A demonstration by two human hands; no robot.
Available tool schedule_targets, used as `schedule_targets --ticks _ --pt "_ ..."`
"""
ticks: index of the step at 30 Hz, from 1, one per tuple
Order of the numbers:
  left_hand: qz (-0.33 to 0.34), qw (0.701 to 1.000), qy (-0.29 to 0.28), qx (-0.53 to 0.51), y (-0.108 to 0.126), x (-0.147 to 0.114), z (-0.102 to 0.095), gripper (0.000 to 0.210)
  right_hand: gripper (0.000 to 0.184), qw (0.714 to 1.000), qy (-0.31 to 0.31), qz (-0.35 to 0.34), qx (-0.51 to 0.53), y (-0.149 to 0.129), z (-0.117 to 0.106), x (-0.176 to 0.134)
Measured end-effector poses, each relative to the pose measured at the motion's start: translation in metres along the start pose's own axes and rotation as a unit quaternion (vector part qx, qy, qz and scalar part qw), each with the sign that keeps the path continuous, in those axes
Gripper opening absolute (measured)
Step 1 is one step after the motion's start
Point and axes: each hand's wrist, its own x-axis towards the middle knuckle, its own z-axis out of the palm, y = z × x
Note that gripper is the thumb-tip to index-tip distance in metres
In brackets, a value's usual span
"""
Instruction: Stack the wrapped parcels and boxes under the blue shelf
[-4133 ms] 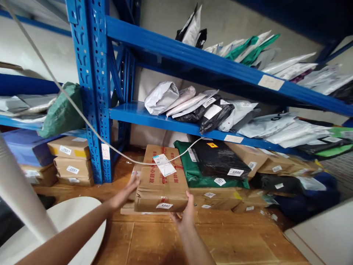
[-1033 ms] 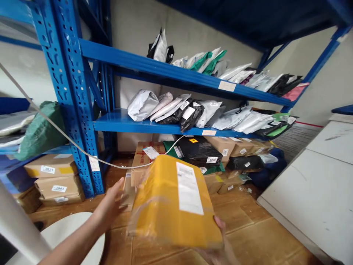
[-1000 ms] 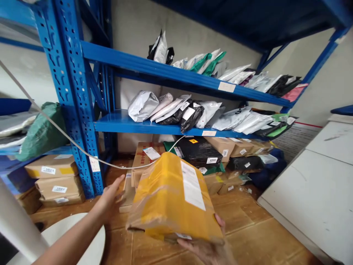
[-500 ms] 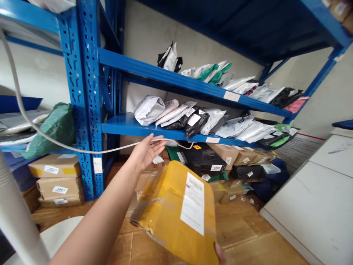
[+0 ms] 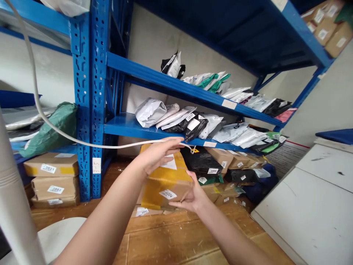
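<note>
A yellow taped parcel (image 5: 162, 176) with white labels lies on a stack of cardboard boxes under the lowest blue shelf (image 5: 124, 127). My right hand (image 5: 191, 195) rests against its lower right front corner, fingers spread. Above the parcel, my left hand (image 5: 157, 154) has its fingers curled around a white cable (image 5: 82, 141) and holds it up. The cable runs from the upper left, past the blue upright (image 5: 84, 110), to the shelf edge. A black wrapped parcel (image 5: 200, 162) lies just right of the yellow one.
Grey, white and black poly mailers (image 5: 150, 110) fill the two blue shelves. Labelled cardboard boxes (image 5: 51, 169) are stacked at the left under a green bag (image 5: 52, 129). A white table (image 5: 309, 198) stands at the right, and a white pole (image 5: 16, 206) at the near left.
The yellow parcel went from my right hand onto the box stack under the shelf. My left hand rose from the boxes and took hold of the white cable, lifting it.
</note>
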Motion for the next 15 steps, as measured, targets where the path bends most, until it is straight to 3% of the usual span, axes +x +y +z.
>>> schedule_targets --ticks 2,4,7,10,15 --pt "0.081 0.986 0.003 0.147 -0.012 0.001 -0.004 0.040 0.054 0.999 0.020 0.026 -0.043 -0.020 0.013 0.012" --pt "0.149 0.943 0.015 0.298 -0.030 0.001 -0.013 0.046 0.060 0.996 0.039 0.041 -0.066 -0.037 0.021 0.026" --pt "0.119 0.856 0.116 0.490 -0.061 0.004 -0.033 0.053 0.067 0.995 0.041 0.039 -0.086 -0.054 0.027 0.046" --pt "0.081 0.790 0.217 0.567 -0.087 0.012 -0.052 0.048 0.068 0.993 0.034 0.026 -0.106 -0.059 0.029 0.058" --pt "0.135 0.749 0.217 0.612 -0.095 0.021 -0.060 0.042 0.085 0.990 0.005 -0.012 -0.144 -0.051 0.020 0.059"
